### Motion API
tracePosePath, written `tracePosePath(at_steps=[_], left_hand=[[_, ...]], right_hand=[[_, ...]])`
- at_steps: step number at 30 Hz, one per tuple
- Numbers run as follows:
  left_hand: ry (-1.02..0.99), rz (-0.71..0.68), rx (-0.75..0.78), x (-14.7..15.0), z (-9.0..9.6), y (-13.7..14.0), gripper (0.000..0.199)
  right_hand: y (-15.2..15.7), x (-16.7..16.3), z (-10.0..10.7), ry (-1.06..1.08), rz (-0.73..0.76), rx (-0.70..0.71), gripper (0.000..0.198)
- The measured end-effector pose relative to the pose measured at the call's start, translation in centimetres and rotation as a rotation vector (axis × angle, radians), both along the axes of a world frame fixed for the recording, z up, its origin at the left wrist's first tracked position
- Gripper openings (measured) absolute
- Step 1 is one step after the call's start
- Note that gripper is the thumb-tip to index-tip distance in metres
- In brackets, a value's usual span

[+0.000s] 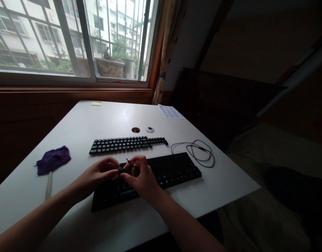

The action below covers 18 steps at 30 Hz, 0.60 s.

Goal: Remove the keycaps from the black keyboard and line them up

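I cannot make out detail on the small black plastic piece above the middle of the long black plastic keyboard; the fingers of the left hand pinch it, and those of the right hand meet it while gripping a thin dark pointed tool, partly hidden. Both hands obstruct my view of the keyboard; its left end is in shadow. Behind lie rows of black keycaps; right, a looped thin black cable; left, a crumpled purple cloth. The white worktop stands by a barred window; the room's right side is dark.
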<state>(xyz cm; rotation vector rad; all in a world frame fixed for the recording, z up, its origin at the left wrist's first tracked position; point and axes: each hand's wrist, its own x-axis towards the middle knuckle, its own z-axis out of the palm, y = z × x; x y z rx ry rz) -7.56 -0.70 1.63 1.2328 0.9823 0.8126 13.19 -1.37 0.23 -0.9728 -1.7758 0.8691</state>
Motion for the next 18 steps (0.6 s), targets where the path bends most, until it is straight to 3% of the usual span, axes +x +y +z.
tracePosePath(at_steps=[5,18], left_hand=[[0.062,-0.031,0.095,-0.1,-0.3,0.0,0.029],[0.199,-0.048,0.584,-0.4,-1.0,0.6,0.015]], right_hand=[[-0.2,0.0,0.2,-0.032,-0.016,0.001,0.042],[-0.3,0.0,0.1,-0.055,-0.013,0.029,0.04]])
